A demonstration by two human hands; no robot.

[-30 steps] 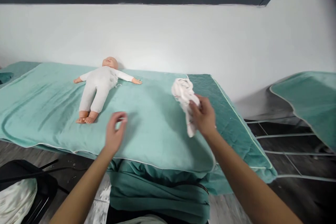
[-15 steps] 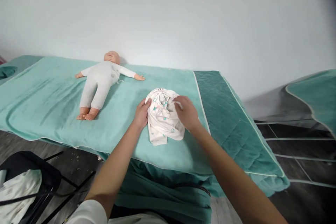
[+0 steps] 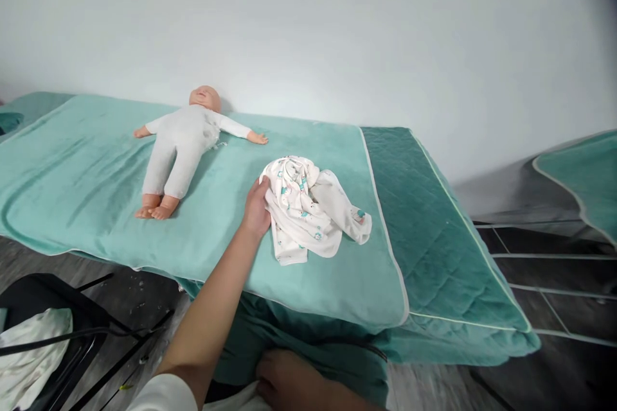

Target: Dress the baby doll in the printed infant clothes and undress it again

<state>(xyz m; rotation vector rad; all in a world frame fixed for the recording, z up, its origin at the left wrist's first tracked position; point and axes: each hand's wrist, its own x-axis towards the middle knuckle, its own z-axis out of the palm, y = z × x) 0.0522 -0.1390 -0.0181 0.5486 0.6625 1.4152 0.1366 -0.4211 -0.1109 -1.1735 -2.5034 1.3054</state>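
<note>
At the bottom centre of the frame the right hand (image 3: pixel 284 380) lies low beside white cloth (image 3: pixel 234 401); I cannot tell how its fingers are set. Mid-frame, the left hand (image 3: pixel 255 207) rests its fingers, close together, on the left edge of the crumpled baby garment (image 3: pixel 313 209), which lies on the teal blanket (image 3: pixel 72 173). Further up-left, a doll (image 3: pixel 179 149) lies on its back.

The doll (image 3: pixel 186 148) lies left of the crumpled garment (image 3: pixel 311 209) on the blanket (image 3: pixel 96 167).
</note>
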